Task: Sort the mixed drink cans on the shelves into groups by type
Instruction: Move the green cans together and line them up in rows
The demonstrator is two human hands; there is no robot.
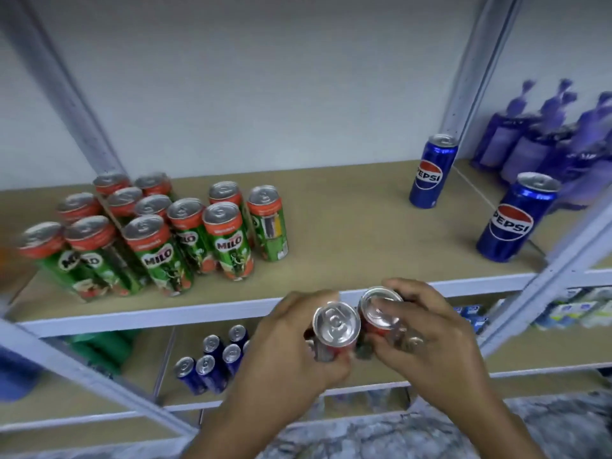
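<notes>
While both hands hold cans before the upper shelf [331, 226], sorted groups stand on it.
Left hand [291, 346] grips one red-rimmed can [336, 326]; right hand [427, 339] grips another [377, 309]; labels hidden. "MILO" cans [152, 226] cluster left; two "PEPSI" cans [433, 170] stand right.

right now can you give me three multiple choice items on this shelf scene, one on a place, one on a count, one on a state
1. Where does the Milo can group stand?
A. upper shelf, left
B. upper shelf, right
C. floor

2. How many Pepsi cans stand on the upper shelf?
A. none
B. two
C. five

3. What is the left hand doing?
A. hanging idle
B. gripping a can
C. pressing flat on the shelf

Answers:
1 A, the green cans cluster at left.
2 B, the far Pepsi can and the near Pepsi can.
3 B, it grips a red-rimmed can; the right hand grips another can.
</notes>
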